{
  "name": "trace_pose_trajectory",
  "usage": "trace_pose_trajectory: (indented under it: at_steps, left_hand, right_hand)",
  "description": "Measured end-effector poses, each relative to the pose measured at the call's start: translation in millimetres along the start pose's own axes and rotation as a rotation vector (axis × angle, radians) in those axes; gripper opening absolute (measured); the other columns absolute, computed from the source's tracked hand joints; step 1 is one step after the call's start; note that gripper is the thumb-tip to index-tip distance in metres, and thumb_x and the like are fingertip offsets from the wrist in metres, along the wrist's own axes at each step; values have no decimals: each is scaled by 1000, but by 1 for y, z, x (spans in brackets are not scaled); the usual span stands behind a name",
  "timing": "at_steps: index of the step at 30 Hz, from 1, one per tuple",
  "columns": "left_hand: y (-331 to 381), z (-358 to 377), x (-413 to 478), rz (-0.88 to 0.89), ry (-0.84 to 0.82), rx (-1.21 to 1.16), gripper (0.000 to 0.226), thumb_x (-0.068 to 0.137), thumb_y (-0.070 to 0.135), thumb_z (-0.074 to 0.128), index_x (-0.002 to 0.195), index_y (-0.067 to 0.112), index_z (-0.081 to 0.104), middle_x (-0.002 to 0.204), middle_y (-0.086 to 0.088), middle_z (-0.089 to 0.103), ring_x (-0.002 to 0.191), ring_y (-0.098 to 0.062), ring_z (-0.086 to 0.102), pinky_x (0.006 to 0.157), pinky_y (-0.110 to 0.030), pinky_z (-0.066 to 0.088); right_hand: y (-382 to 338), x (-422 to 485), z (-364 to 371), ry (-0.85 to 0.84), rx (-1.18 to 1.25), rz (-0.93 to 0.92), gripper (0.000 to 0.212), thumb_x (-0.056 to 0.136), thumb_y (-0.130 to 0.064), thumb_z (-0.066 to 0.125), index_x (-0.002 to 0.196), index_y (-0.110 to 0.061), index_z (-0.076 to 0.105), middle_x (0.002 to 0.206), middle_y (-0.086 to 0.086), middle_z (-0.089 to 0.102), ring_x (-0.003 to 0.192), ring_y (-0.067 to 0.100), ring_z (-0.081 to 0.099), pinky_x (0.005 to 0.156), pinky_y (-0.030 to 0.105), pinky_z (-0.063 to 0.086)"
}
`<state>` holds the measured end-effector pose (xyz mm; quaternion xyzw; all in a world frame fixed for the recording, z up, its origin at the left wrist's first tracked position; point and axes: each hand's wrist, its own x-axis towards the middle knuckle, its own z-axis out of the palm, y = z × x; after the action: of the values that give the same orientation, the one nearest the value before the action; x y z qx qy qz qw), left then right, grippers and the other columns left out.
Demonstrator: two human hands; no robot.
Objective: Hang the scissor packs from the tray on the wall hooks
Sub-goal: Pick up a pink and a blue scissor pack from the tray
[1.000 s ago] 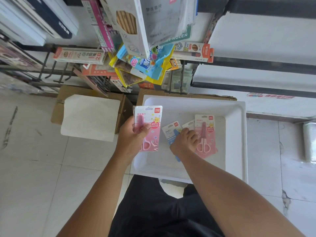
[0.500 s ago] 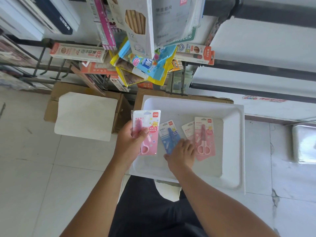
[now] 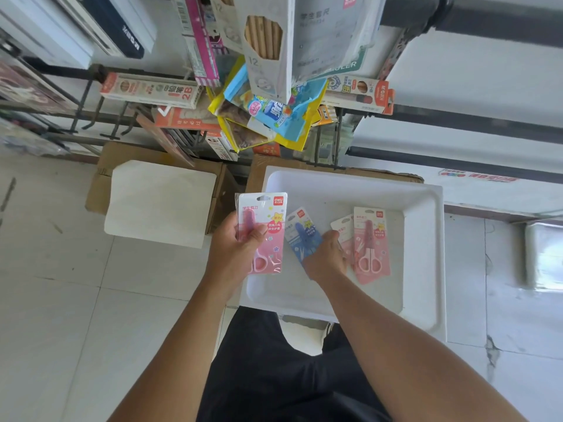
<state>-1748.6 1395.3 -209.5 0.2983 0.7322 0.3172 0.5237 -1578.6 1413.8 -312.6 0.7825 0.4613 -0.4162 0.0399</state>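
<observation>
A white tray (image 3: 423, 269) sits on cardboard boxes below the wall hooks. My left hand (image 3: 236, 248) is shut on a pink scissor pack (image 3: 268, 229), held upright over the tray's left rim. My right hand (image 3: 326, 258) is down inside the tray, its fingers closed on the lower part of a blue scissor pack (image 3: 300, 231). To its right lie two more pink packs, one on top (image 3: 370, 245) and one half hidden under it (image 3: 342, 228). The wall hooks (image 3: 122, 123) jut out dark at the upper left.
Hanging stationery packs crowd the space above the tray: a pencil box (image 3: 265, 41), a ruler pack (image 3: 332, 32) and a blue bag (image 3: 274, 111). A cardboard box with a white sheet (image 3: 158, 202) stands left of the tray. Tiled floor surrounds both.
My right hand slid left from the pink packs onto the blue pack and closed on it. My left hand kept its pink pack almost still.
</observation>
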Motion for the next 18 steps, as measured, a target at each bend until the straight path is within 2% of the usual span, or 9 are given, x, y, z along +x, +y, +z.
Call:
trace_pose_trajectory:
  at_steps: [2, 3, 5, 6, 10, 13, 15, 18]
  left_hand:
    - [4, -1, -4, 7, 6, -1, 34, 91, 34, 69, 123, 24, 61, 114, 9, 74, 96, -16, 74, 77, -36, 63]
    - [7, -2, -6, 11, 9, -9, 33, 90, 32, 70, 121, 24, 62, 113, 8, 75, 95, -17, 75, 76, -35, 63]
    - [16, -2, -12, 11, 1, -37, 31, 88, 30, 73, 117, 24, 63, 109, 8, 76, 93, -15, 76, 72, -32, 63]
    - [22, -2, -16, 15, -11, -47, 30, 88, 29, 74, 116, 25, 64, 108, 9, 77, 92, -15, 76, 71, -31, 62]
    - [45, -2, -33, 66, -72, -90, 27, 89, 25, 74, 114, 24, 65, 108, 5, 77, 94, -18, 76, 73, -34, 62]
    - [63, -2, -45, 104, -164, -106, 35, 89, 9, 71, 118, 27, 65, 114, 1, 76, 104, -23, 73, 85, -47, 59]
    - [77, -2, -54, 141, -233, -117, 41, 87, -2, 68, 112, 31, 67, 113, 0, 77, 106, -25, 73, 89, -49, 57]
    - [104, 1, -72, 216, -300, -121, 45, 87, -9, 65, 108, 31, 68, 106, 0, 79, 99, -20, 75, 87, -44, 58]
  right_hand:
    - [1, -7, -12, -63, 208, -8, 48, 85, -11, 66, 113, -27, 30, 106, 3, 58, 95, 30, 64, 85, 50, 56]
    - [3, -12, -20, -95, 318, -7, 47, 88, -10, 64, 114, -31, 31, 107, 3, 58, 91, 26, 64, 78, 48, 59]
    - [6, -22, -37, -140, 493, 0, 43, 92, -5, 64, 115, -29, 36, 105, 1, 57, 81, 15, 60, 60, 32, 54]
    - [6, -28, -46, -149, 550, -6, 40, 92, -2, 64, 115, -25, 41, 104, 1, 57, 79, 11, 58, 56, 25, 50]
    - [14, -53, -81, -121, 745, -37, 36, 88, 6, 65, 112, -14, 47, 101, -3, 58, 87, 16, 61, 60, 18, 48]
    - [18, -75, -105, -87, 886, -90, 39, 86, -4, 72, 119, -13, 54, 112, 8, 68, 95, 22, 70, 68, 24, 54]
    - [19, -92, -124, -45, 987, -140, 33, 92, -10, 70, 121, -15, 56, 106, 5, 73, 91, 18, 75, 72, 29, 57]
    - [21, -119, -156, 13, 1116, -246, 28, 100, -8, 61, 126, -4, 54, 103, 6, 73, 82, 14, 75, 72, 29, 61]
